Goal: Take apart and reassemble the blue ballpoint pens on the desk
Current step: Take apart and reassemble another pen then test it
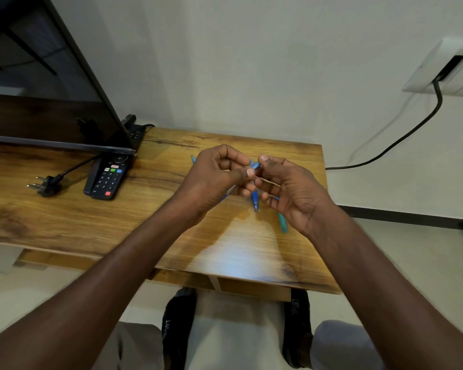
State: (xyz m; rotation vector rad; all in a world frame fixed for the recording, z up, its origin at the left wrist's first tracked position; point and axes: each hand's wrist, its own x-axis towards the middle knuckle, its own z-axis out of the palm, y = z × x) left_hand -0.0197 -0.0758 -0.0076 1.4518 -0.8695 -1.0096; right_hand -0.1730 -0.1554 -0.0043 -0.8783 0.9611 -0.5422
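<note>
fingers: both sets curled in tight, left hand [214,172] and right hand [286,188] pinching a blue pen [255,198] between them, held just above the tabletop [118,222]
which bit each holds: can't tell, fingers cover the joint
handling: my guess is light, stiff, slick plastic, so grip the barrel either side of the joint and go easy on tiny parts
other pens: teal one [283,222] lying by the right wrist, another blue bit [193,158] behind the left hand
further out: remote [108,177] and plug [47,184] well off to the left

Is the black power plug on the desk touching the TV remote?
Apart. The head view shows the plug lying left of the remote, with a strip of bare wooden desk plainly visible between them.
</note>
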